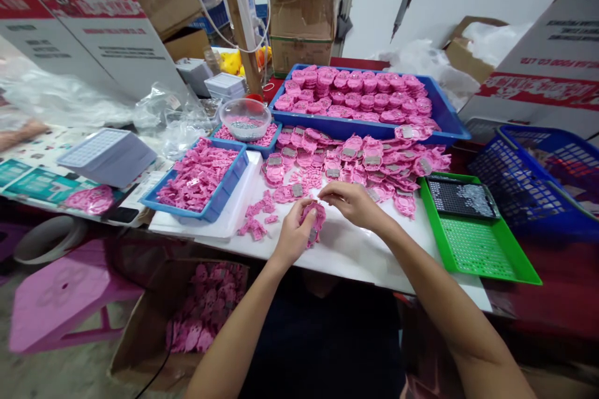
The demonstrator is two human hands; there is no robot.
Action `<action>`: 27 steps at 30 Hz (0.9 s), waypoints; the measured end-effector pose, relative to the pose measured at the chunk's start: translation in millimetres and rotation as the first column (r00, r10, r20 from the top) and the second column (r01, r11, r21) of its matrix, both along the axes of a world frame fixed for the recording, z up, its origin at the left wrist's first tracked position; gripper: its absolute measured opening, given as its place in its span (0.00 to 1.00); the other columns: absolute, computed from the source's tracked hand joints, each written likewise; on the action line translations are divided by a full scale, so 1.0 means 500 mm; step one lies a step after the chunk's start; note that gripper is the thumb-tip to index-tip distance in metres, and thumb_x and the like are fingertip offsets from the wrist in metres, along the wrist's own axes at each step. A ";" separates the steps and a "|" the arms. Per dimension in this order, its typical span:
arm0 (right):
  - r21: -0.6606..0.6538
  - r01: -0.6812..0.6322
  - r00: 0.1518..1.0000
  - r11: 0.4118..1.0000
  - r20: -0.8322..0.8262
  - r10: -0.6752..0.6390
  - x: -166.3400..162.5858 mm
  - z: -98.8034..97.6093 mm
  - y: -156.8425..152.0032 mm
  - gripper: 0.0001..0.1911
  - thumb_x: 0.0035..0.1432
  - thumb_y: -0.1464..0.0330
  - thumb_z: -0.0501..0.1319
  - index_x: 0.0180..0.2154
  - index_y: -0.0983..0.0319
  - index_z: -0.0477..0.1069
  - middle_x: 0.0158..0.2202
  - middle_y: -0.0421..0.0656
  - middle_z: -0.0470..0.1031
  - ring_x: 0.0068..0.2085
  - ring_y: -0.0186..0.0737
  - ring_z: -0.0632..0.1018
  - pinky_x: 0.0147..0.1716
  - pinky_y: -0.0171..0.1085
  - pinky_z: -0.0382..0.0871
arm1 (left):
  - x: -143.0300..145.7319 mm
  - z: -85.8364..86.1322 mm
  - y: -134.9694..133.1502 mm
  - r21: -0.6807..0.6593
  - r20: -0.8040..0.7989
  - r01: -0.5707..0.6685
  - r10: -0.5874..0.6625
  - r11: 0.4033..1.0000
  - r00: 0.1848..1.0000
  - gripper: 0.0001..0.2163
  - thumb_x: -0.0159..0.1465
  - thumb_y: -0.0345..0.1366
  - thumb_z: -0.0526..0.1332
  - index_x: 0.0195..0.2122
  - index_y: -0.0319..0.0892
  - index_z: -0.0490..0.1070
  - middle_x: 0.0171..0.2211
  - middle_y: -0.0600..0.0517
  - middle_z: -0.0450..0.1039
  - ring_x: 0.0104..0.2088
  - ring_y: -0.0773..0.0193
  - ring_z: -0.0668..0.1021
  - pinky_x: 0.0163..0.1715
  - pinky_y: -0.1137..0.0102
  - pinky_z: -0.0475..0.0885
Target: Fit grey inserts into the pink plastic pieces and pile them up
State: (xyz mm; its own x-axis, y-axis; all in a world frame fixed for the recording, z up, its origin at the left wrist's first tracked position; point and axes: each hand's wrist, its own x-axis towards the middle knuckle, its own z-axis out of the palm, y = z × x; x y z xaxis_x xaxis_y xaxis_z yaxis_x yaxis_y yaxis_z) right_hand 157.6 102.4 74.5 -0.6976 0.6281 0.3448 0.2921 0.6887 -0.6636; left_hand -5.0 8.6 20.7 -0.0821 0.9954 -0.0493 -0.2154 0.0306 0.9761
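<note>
My left hand is closed around a pink plastic shell, held up over the white work surface near its front edge. Just right of the shell is my right hand, its thumb and fingertips drawn together in a pinch; whatever is between them is too small to make out. Beyond both hands spreads a pile of similar pink shells, some with grey rectangular pieces. Small loose pink parts lie left of my left hand, and a cluster of small pink pieces sits just behind the hands.
A blue tray of pink parts is at left, with a clear bowl behind it. At the back stands a large blue crate of stacked shells. A green tray lies right. An electric screwdriver hangs above.
</note>
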 end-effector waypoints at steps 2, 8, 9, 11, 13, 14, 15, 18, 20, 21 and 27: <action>-0.002 -0.058 0.998 0.998 -0.004 0.058 -0.004 0.003 -0.007 0.08 0.68 0.69 0.58 0.41 0.61 0.77 0.40 0.46 0.80 0.41 0.40 0.79 0.42 0.38 0.72 | 0.001 -0.003 0.000 0.004 -0.016 0.004 -0.004 1.000 1.000 0.19 0.65 0.51 0.61 0.50 0.43 0.68 0.31 0.56 0.71 0.17 0.71 0.73 0.16 0.74 0.72; 0.053 -0.072 0.993 0.996 0.100 0.067 -0.017 0.004 -0.014 0.10 0.68 0.72 0.57 0.44 0.62 0.77 0.41 0.48 0.82 0.43 0.42 0.80 0.43 0.39 0.72 | 0.004 0.002 -0.004 -0.026 -0.114 0.003 -0.006 1.000 0.994 0.19 0.66 0.54 0.59 0.43 0.43 0.68 0.27 0.57 0.69 0.16 0.71 0.72 0.14 0.75 0.68; 0.053 -0.062 0.989 0.997 0.136 0.055 -0.016 0.007 -0.015 0.10 0.67 0.72 0.57 0.44 0.62 0.77 0.41 0.48 0.82 0.42 0.42 0.80 0.43 0.39 0.71 | 0.005 0.004 -0.005 -0.028 -0.136 0.013 -0.016 1.000 0.991 0.18 0.66 0.54 0.58 0.43 0.43 0.68 0.26 0.57 0.68 0.16 0.71 0.71 0.13 0.74 0.67; 0.042 -0.057 0.977 0.998 0.209 0.047 -0.013 0.015 -0.016 0.10 0.66 0.73 0.57 0.42 0.62 0.78 0.40 0.47 0.82 0.41 0.42 0.80 0.42 0.38 0.70 | 0.005 0.009 -0.007 -0.014 -0.207 0.021 -0.023 1.000 0.978 0.17 0.67 0.54 0.57 0.41 0.44 0.69 0.26 0.57 0.68 0.16 0.70 0.71 0.14 0.74 0.66; 0.021 -0.066 0.960 0.998 0.274 0.058 -0.009 0.023 -0.017 0.10 0.66 0.74 0.57 0.41 0.63 0.78 0.39 0.47 0.82 0.39 0.42 0.80 0.40 0.37 0.69 | 0.005 0.011 -0.007 0.019 -0.311 0.021 -0.014 1.000 0.950 0.16 0.68 0.52 0.57 0.39 0.43 0.70 0.26 0.56 0.70 0.20 0.68 0.73 0.18 0.74 0.68; 0.010 -0.068 0.952 0.998 0.299 0.063 -0.008 0.027 -0.017 0.10 0.65 0.75 0.57 0.40 0.63 0.78 0.38 0.46 0.82 0.39 0.41 0.80 0.40 0.37 0.68 | 0.004 0.011 -0.007 0.038 -0.360 0.023 -0.007 0.999 0.933 0.16 0.68 0.51 0.57 0.38 0.43 0.70 0.26 0.55 0.71 0.22 0.68 0.74 0.20 0.74 0.69; -0.004 -0.069 0.946 0.998 0.319 0.066 -0.007 0.031 -0.017 0.10 0.65 0.75 0.57 0.40 0.63 0.77 0.38 0.46 0.82 0.38 0.41 0.79 0.39 0.36 0.67 | 0.004 0.010 -0.006 0.057 -0.398 0.025 0.000 0.998 0.917 0.15 0.68 0.50 0.57 0.37 0.43 0.71 0.26 0.54 0.72 0.24 0.67 0.74 0.23 0.73 0.69; -0.055 -0.067 0.939 0.996 0.333 0.082 -0.010 0.040 -0.016 0.10 0.64 0.76 0.57 0.39 0.63 0.77 0.37 0.45 0.82 0.37 0.39 0.79 0.38 0.36 0.66 | 0.001 0.009 -0.005 0.093 -0.439 0.030 0.014 0.995 0.898 0.14 0.69 0.48 0.56 0.36 0.43 0.72 0.27 0.53 0.73 0.27 0.66 0.75 0.27 0.73 0.69; -0.086 -0.071 0.941 0.994 0.324 0.095 -0.012 0.045 -0.014 0.10 0.64 0.75 0.57 0.39 0.62 0.78 0.36 0.44 0.81 0.36 0.38 0.78 0.38 0.35 0.66 | -0.001 0.010 -0.005 0.102 -0.431 0.028 0.018 0.994 0.902 0.14 0.69 0.48 0.56 0.35 0.43 0.72 0.26 0.54 0.73 0.27 0.66 0.75 0.28 0.73 0.69; -0.100 -0.076 0.943 0.992 0.317 0.104 -0.011 0.048 -0.013 0.10 0.64 0.75 0.58 0.39 0.62 0.78 0.36 0.44 0.81 0.36 0.38 0.78 0.39 0.35 0.66 | -0.002 0.012 -0.006 0.101 -0.419 0.030 0.015 0.994 0.908 0.14 0.68 0.48 0.57 0.35 0.43 0.72 0.26 0.54 0.73 0.27 0.66 0.75 0.28 0.73 0.69; -0.197 -0.134 0.938 0.971 0.291 0.189 0.007 0.064 0.002 0.10 0.66 0.66 0.59 0.42 0.62 0.78 0.37 0.43 0.81 0.36 0.38 0.78 0.38 0.36 0.67 | -0.002 0.022 -0.010 -0.023 -0.195 0.099 -0.102 0.995 0.975 0.17 0.65 0.53 0.59 0.39 0.44 0.72 0.24 0.57 0.68 0.17 0.70 0.70 0.15 0.75 0.67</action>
State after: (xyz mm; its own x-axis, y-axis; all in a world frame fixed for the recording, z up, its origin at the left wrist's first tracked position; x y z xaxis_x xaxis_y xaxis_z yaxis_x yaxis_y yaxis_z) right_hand 161.2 103.6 106.5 -0.8489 0.5285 -0.0039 0.3938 0.6276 -0.6716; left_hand -6.1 3.6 31.9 0.0091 0.9984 -0.0557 -0.0154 0.0558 0.9983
